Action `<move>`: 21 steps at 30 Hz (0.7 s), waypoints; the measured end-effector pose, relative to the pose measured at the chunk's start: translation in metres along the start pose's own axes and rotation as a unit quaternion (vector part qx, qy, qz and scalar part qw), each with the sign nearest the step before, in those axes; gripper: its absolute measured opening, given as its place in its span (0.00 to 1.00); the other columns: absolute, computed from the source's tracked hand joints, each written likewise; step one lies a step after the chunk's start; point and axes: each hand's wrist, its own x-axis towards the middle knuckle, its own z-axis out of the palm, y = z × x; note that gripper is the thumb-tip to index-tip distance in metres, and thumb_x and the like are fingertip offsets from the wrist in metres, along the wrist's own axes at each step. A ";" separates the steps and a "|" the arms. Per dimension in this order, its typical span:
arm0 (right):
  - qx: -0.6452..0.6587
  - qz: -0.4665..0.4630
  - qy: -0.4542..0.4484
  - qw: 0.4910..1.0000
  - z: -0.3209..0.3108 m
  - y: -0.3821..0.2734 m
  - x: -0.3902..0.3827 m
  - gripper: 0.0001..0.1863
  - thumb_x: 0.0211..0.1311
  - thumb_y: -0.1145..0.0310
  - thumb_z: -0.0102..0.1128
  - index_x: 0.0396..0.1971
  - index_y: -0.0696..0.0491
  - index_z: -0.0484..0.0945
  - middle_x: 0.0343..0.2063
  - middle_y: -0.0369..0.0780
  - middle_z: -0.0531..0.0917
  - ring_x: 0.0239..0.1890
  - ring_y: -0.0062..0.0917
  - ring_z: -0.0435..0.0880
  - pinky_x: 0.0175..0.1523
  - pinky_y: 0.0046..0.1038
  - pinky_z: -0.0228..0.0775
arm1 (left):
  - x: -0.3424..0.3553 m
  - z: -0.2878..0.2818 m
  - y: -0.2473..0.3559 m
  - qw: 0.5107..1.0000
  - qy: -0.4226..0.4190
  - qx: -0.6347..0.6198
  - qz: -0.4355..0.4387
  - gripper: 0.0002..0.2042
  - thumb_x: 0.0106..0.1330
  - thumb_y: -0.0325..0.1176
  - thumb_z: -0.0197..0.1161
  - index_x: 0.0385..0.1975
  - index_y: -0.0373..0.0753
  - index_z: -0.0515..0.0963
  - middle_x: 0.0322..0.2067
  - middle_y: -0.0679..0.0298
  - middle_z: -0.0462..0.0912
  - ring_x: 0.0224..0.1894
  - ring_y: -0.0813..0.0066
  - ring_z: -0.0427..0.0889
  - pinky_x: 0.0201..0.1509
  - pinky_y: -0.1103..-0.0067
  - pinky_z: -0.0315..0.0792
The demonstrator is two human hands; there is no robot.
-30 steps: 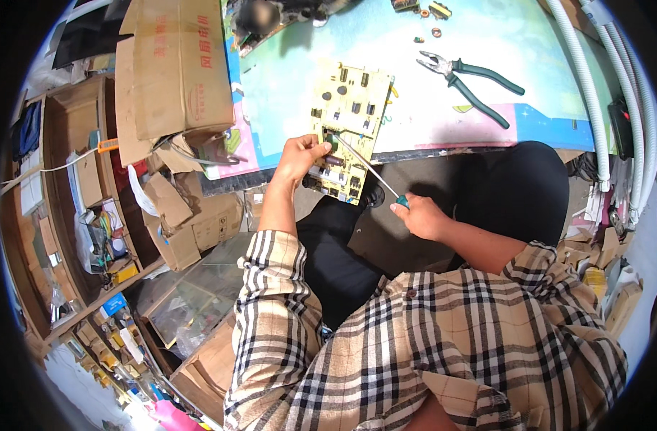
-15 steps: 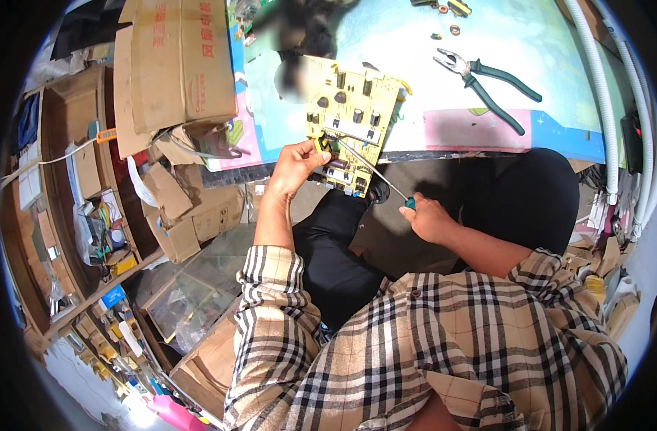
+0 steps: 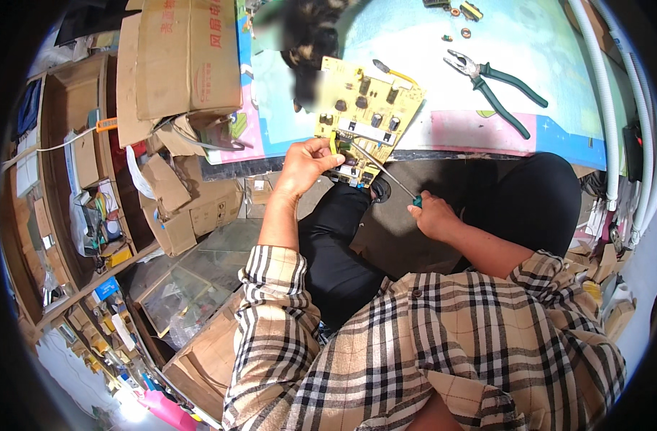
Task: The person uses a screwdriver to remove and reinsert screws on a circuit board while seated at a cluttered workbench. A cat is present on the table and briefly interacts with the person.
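Observation:
A yellowish circuit board (image 3: 354,80), set with black cylindrical capacitors and pale metal strips, rests tilted across the table's near edge. My left hand (image 3: 307,171) is closed at the board's lower left, thumb and fingers pinching it beside a yellow part (image 3: 334,142); the exact grip is partly hidden. In my right hand (image 3: 436,218) is a screwdriver (image 3: 389,174) with a green handle and long metal shaft. Its shaft slants up and left onto the lower part of the board, where the tip is hard to make out among the components.
Green-handled pliers (image 3: 495,90) lie open on the table (image 3: 415,43), right of the board. Small loose parts (image 3: 466,33) lie farther back. A dark furry shape (image 3: 310,43) with tan patches adjoins the board. A cardboard box (image 3: 177,65) and wooden shelving (image 3: 59,144) stand at left.
The board has shifted right and turned slightly clockwise, with my left hand moving along with it. My right hand and the screwdriver have also moved a little to the right.

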 end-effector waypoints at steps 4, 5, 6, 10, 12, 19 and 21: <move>-0.025 0.032 -0.024 0.999 -0.017 -0.016 -0.009 0.23 0.68 0.52 0.51 0.46 0.59 0.73 0.43 0.53 0.81 0.48 0.49 0.80 0.51 0.46 0.72 | 0.008 0.008 0.005 0.998 0.013 0.058 -0.004 0.09 0.54 0.27 0.74 0.26 0.34 0.78 0.21 0.75 0.73 0.25 0.87 0.67 0.29 0.85 0.63; -0.021 0.029 -0.026 0.999 -0.019 -0.018 -0.010 0.22 0.68 0.52 0.51 0.45 0.59 0.74 0.43 0.53 0.82 0.48 0.49 0.81 0.51 0.46 0.72 | 0.014 0.009 0.002 0.997 0.024 0.078 -0.002 0.09 0.54 0.28 0.74 0.27 0.35 0.78 0.21 0.75 0.72 0.24 0.87 0.66 0.28 0.85 0.63; -0.017 0.024 -0.028 0.999 -0.020 -0.019 -0.011 0.22 0.68 0.52 0.51 0.45 0.59 0.74 0.43 0.53 0.82 0.47 0.49 0.81 0.51 0.46 0.72 | 0.017 0.010 0.002 0.995 0.036 0.098 0.000 0.10 0.54 0.28 0.75 0.27 0.35 0.78 0.20 0.75 0.72 0.24 0.87 0.66 0.28 0.84 0.63; -0.001 -0.002 -0.011 1.000 -0.027 -0.025 -0.015 0.21 0.67 0.53 0.51 0.43 0.59 0.75 0.40 0.54 0.83 0.45 0.50 0.82 0.50 0.46 0.72 | 0.023 0.016 0.013 0.974 0.091 0.210 0.005 0.16 0.49 0.36 0.78 0.22 0.33 0.76 0.21 0.64 0.78 0.25 0.76 0.76 0.31 0.76 0.72; -0.001 -0.011 0.005 1.000 -0.027 -0.025 -0.013 0.21 0.67 0.53 0.52 0.42 0.59 0.76 0.38 0.54 0.83 0.44 0.50 0.82 0.49 0.46 0.73 | 0.028 0.020 0.017 0.954 0.118 0.274 0.009 0.15 0.50 0.37 0.75 0.24 0.33 0.78 0.25 0.57 0.82 0.29 0.63 0.82 0.38 0.70 0.75; 0.005 -0.033 0.041 0.999 -0.036 -0.013 -0.029 0.20 0.65 0.54 0.53 0.37 0.60 0.75 0.29 0.54 0.82 0.38 0.53 0.82 0.44 0.47 0.72 | 0.042 0.015 0.030 0.920 0.110 0.375 -0.030 0.14 0.52 0.39 0.71 0.32 0.35 0.82 0.32 0.52 0.86 0.39 0.56 0.85 0.47 0.68 0.76; 0.007 -0.031 0.032 0.999 -0.041 -0.015 -0.030 0.20 0.66 0.55 0.53 0.40 0.60 0.76 0.32 0.55 0.83 0.39 0.51 0.82 0.46 0.46 0.73 | 0.042 0.017 0.029 0.919 0.133 0.370 0.000 0.14 0.53 0.39 0.70 0.33 0.35 0.83 0.32 0.52 0.86 0.40 0.56 0.85 0.48 0.68 0.76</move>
